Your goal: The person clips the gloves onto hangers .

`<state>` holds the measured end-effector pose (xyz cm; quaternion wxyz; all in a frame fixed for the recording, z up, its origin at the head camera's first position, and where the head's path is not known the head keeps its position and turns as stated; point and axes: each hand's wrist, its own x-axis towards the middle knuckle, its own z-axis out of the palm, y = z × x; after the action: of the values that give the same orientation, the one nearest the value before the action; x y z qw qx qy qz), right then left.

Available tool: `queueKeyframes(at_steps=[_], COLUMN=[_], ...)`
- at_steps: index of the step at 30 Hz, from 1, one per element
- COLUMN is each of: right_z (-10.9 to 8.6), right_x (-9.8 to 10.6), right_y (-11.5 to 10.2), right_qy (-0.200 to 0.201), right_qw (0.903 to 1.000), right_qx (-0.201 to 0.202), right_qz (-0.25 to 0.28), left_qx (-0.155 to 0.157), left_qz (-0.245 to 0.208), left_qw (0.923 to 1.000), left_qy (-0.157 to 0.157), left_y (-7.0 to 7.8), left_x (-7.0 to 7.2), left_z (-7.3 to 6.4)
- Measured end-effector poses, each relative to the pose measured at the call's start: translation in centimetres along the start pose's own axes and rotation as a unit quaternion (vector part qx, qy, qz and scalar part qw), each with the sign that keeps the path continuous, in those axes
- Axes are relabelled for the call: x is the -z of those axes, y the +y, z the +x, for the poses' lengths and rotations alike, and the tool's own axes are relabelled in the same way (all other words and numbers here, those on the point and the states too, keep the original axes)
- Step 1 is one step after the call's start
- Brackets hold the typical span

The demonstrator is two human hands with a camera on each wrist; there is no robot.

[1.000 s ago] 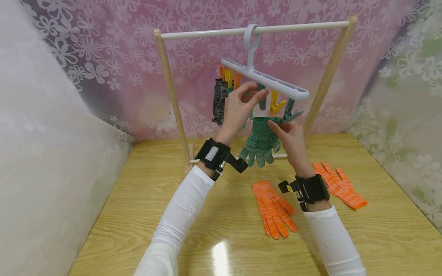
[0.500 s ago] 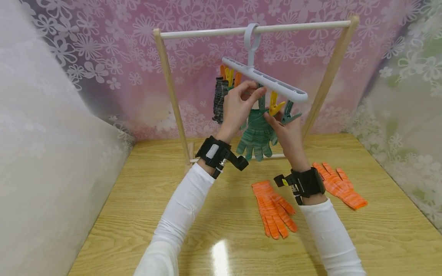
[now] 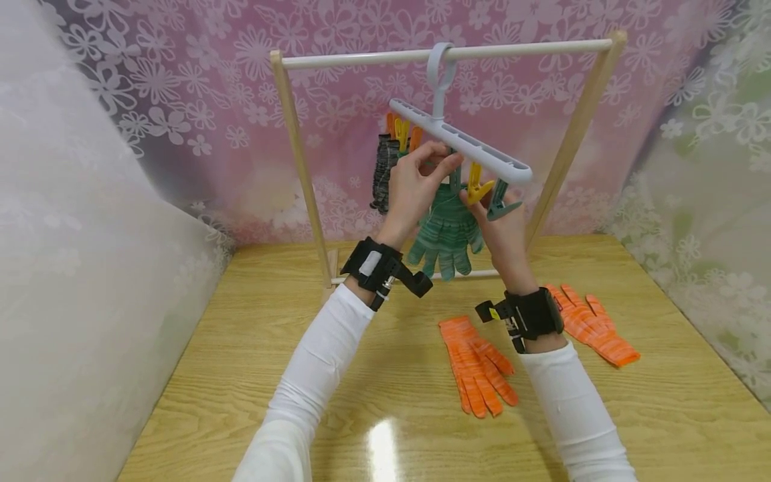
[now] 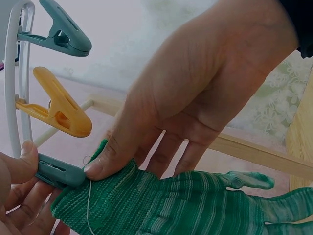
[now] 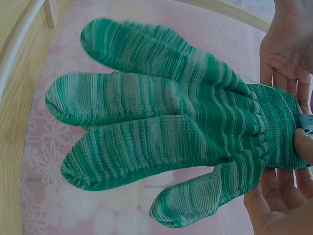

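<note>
My left hand (image 3: 415,187) pinches the handle end of a dark green clothespin (image 4: 61,171) that hangs from the white hanger (image 3: 476,146). A green striped knit glove (image 3: 448,231) hangs fingers down below it. My right hand (image 3: 504,231) holds this glove by its cuff, thumb on the near side and fingers behind. In the left wrist view the clothespin's tip overlaps the cuff's edge, right beside my right thumb. The right wrist view shows the glove (image 5: 161,112) spread out, its cuff between both hands. A yellow clothespin (image 3: 477,184) and another green clothespin (image 3: 501,201) dangle in front of my right hand.
The hanger hooks over a white rod on a wooden rack (image 3: 293,154). A dark grey glove (image 3: 383,174) hangs at its far end under orange and yellow clothespins (image 3: 401,132). On the table (image 3: 259,375) lie two orange gloves, one in front (image 3: 478,368) and one at the right (image 3: 593,325).
My right hand has raised the green glove and shifted it left, bringing its cuff up to the clothespin at my left hand. The hanger has swung slightly; my left hand has barely moved.
</note>
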<state>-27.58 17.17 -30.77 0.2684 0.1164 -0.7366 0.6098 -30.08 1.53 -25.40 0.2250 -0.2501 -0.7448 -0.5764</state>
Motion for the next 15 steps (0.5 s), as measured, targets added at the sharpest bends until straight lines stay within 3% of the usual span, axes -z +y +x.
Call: queueKeyframes(at_steps=[7, 15], right_z=[0.22, 0.89], right_x=[-0.23, -0.34], right_y=[-0.26, -0.75], right_qy=[0.019, 0.038], right_qw=[0.9995, 0.9977], right_qx=[0.021, 0.031], right_qz=[-0.010, 0.046], left_qx=[0.005, 0.006], left_qz=[-0.007, -0.004], left_qw=[1.0000, 0.9999], left_qy=[-0.004, -0.008], left_y=[0.00, 0.19], left_x=[0.10, 0.34], left_z=[-0.03, -0.01])
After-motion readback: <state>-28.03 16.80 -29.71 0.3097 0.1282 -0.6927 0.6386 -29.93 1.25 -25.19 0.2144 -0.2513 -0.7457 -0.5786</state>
